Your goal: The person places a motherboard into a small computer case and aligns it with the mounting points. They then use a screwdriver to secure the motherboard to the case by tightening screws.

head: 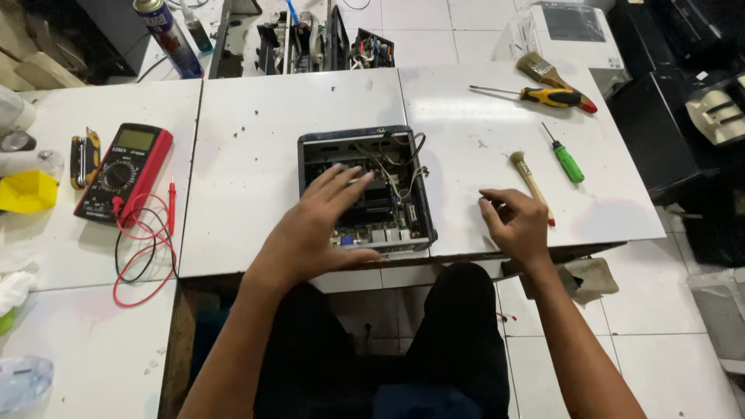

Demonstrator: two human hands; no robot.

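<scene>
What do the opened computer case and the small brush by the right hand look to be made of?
Opened computer case: likely painted sheet metal, with thin, straight, dark walls and a scuffed rim. Small brush: apparently a bare wooden handle, pale tan and matte, with a red tip and light bristles that could be natural or synthetic. It lies just beyond the right hand.

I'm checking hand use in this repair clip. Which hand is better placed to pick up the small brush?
Right. The right hand lies beside the small brush, while the left hand rests over the open case.

The bench (256, 155) is white; the meter (124, 171) red with red and black leads (143, 248); one screwdriver (566, 159) has a green handle, another (555, 97) yellow and black.
</scene>
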